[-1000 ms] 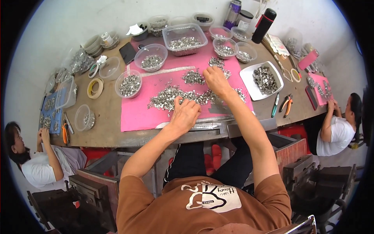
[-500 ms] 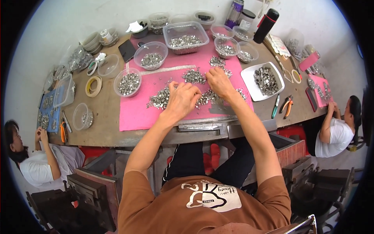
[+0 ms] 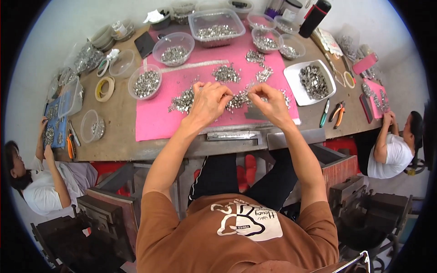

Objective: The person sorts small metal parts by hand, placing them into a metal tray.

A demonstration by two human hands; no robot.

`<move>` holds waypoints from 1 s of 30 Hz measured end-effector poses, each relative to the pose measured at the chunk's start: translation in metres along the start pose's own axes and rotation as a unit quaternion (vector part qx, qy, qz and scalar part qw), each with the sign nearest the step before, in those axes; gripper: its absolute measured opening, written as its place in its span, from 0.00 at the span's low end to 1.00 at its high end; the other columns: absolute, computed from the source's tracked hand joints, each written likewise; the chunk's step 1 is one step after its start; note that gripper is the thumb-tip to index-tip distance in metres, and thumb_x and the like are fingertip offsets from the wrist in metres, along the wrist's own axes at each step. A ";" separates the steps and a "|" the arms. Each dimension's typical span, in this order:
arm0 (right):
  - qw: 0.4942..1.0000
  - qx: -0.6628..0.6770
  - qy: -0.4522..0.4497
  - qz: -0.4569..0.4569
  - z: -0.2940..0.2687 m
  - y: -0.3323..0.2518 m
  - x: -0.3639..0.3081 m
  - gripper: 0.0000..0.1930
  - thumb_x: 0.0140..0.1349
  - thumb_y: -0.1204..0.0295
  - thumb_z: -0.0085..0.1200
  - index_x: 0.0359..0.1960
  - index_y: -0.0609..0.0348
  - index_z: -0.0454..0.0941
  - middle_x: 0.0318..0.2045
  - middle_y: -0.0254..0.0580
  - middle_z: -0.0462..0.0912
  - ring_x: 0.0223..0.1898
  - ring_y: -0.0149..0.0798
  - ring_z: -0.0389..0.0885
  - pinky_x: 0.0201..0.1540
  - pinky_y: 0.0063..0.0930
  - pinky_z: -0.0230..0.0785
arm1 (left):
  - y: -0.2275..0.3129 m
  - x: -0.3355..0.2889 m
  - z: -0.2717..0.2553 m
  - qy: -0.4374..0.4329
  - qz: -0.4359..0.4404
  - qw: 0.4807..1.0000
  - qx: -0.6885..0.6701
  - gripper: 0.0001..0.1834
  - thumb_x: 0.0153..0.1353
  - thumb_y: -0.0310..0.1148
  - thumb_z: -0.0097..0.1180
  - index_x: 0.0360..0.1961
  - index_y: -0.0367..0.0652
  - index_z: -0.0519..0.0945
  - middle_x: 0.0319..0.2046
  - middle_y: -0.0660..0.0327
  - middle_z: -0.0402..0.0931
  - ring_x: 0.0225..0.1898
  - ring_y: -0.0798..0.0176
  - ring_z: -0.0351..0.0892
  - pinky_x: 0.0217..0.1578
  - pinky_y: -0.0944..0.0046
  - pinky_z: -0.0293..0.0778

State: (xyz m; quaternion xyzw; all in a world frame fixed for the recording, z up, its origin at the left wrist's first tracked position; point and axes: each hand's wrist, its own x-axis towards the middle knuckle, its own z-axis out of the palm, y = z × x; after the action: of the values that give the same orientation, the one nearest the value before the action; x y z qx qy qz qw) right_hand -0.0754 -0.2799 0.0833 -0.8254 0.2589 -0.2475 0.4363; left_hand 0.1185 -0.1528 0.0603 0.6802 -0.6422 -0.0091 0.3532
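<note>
A pink mat (image 3: 152, 125) on the bench bears several heaps of tiny shiny metal pieces. My left hand (image 3: 209, 103) hovers beside the left heap (image 3: 181, 103), thumb and fingertips pinched together. Facing it across a small gap, my right hand (image 3: 271, 105) is also closed in a pinch. Whatever the fingertips hold is too small to make out. Between and below the hands lies a middle heap (image 3: 236, 102), partly hidden by them. Beyond it are a larger heap (image 3: 226, 73) and two smaller ones, a bright heap (image 3: 264, 74) and a far heap (image 3: 255, 57).
Clear tubs of metal pieces, such as a round tub (image 3: 145, 82) and a rectangular tub (image 3: 216, 32), stand around the mat. To the right are a white dish (image 3: 298, 93), cutters (image 3: 337, 114) and a black flask (image 3: 315, 18). A person (image 3: 50, 182) works at left, another (image 3: 389, 154) at right.
My right hand has come back from the far heaps toward me, facing my left hand in a pinch. The left-hand neighbour's hands have moved apart over their blue mat. The view has shifted slightly.
</note>
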 end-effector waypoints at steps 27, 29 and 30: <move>0.964 -0.152 0.067 -0.209 0.033 0.002 -0.097 0.08 0.54 0.85 0.62 0.36 0.64 0.79 0.36 0.44 0.83 0.40 0.48 0.82 0.44 0.37 0.74 | 0.054 -0.063 0.009 -0.023 -0.064 0.981 -0.181 0.03 0.64 0.24 0.59 0.37 0.40 0.78 0.31 0.57 0.77 0.36 0.54 0.76 0.44 0.55 0.67; 0.948 -0.204 0.067 -0.237 0.032 0.001 -0.098 0.09 0.54 0.85 0.62 0.36 0.63 0.79 0.36 0.44 0.83 0.39 0.49 0.82 0.43 0.38 0.74 | 0.060 -0.067 0.012 -0.022 -0.049 0.983 -0.178 0.03 0.63 0.24 0.59 0.37 0.39 0.78 0.32 0.57 0.77 0.37 0.53 0.76 0.43 0.55 0.68; 0.946 -0.197 0.070 -0.246 0.033 0.003 -0.098 0.09 0.55 0.84 0.61 0.37 0.62 0.80 0.36 0.44 0.83 0.39 0.49 0.81 0.44 0.39 0.73 | 0.061 -0.068 0.013 -0.022 -0.033 0.984 -0.176 0.03 0.63 0.24 0.60 0.37 0.38 0.78 0.32 0.56 0.77 0.37 0.52 0.75 0.43 0.55 0.68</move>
State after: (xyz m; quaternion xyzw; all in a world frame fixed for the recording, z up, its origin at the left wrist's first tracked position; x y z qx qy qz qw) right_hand -0.1282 -0.1992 0.0463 -0.9135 0.1215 -0.3486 0.1711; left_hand 0.0475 -0.0946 0.0504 0.6280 -0.6152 -0.1483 0.4528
